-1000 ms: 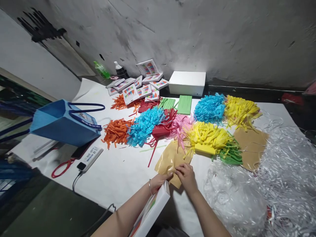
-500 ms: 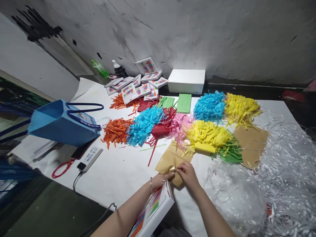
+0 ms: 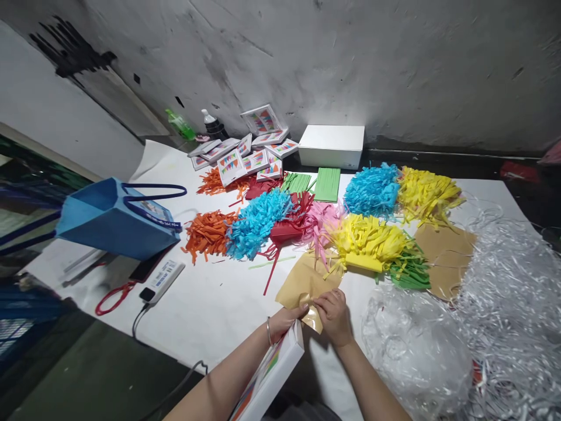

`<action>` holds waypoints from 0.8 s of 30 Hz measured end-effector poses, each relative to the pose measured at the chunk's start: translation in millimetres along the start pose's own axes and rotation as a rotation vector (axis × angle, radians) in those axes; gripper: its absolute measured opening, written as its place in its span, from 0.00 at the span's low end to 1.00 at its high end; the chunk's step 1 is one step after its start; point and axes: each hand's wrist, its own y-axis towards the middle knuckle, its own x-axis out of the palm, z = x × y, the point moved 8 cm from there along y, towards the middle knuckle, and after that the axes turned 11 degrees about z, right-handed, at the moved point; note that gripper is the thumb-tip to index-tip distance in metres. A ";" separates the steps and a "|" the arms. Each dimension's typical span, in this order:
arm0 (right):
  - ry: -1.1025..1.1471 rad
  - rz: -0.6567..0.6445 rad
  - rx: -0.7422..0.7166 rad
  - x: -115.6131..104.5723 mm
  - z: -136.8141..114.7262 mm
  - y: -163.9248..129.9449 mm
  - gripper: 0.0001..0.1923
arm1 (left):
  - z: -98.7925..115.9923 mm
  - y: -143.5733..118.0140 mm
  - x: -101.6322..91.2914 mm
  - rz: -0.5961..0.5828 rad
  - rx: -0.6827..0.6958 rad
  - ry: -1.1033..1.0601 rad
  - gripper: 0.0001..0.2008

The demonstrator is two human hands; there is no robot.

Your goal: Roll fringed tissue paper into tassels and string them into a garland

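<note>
A brown glossy sheet (image 3: 302, 273) lies on the white table in front of me, its near end bent up and shining. My left hand (image 3: 287, 320), with a metal bangle at the wrist, pinches that end. Closed fingers of my right hand (image 3: 332, 313) meet it from the right; any small piece between the fingertips is too small to make out. A white box with coloured pennant prints (image 3: 280, 365) stands tilted beside my left wrist, its lower end out of view. Past the sheet lie yellow tassels (image 3: 368, 240) and pink tassels (image 3: 319, 222).
Blue tassels (image 3: 258, 219) and orange tassels (image 3: 208, 234) lie further left. Printed boxes (image 3: 231, 168) pile up behind, near a plain white box (image 3: 332, 146). A blue bag (image 3: 118, 222) and a power strip (image 3: 162, 282) are at left. Clear plastic bags (image 3: 416, 351) and white string (image 3: 517, 292) heap at right.
My right hand has turned slightly, with its fingers bunched more closely over the sheet's near end. The tilted box has shifted a little left. The view has moved slightly.
</note>
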 end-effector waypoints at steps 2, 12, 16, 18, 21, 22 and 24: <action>-0.030 0.005 -0.007 -0.5 -3.0 -1.3 0.08 | -4.2 0.7 -3.4 0.042 -0.047 -0.044 0.25; 0.374 0.122 0.460 -35.0 -20.8 -14.4 0.07 | 13.8 -12.1 -29.6 0.082 0.053 0.012 0.29; 0.563 -0.101 0.646 -5.2 -61.5 -35.8 0.40 | 38.9 -25.6 -82.2 0.315 0.146 0.352 0.33; 0.601 -0.196 0.705 15.8 -81.6 -41.0 0.47 | 68.4 -38.3 -104.4 0.414 0.223 0.396 0.30; 0.662 -0.165 0.702 29.3 -101.0 -22.8 0.45 | 131.5 -73.4 -122.7 0.523 0.405 0.456 0.23; 0.696 -0.126 0.663 27.1 -106.1 -10.3 0.43 | 155.0 -90.2 -121.9 0.520 0.502 0.481 0.21; 0.780 -0.063 0.551 14.7 -117.0 17.0 0.41 | 199.7 -133.7 -101.2 0.372 0.834 0.580 0.16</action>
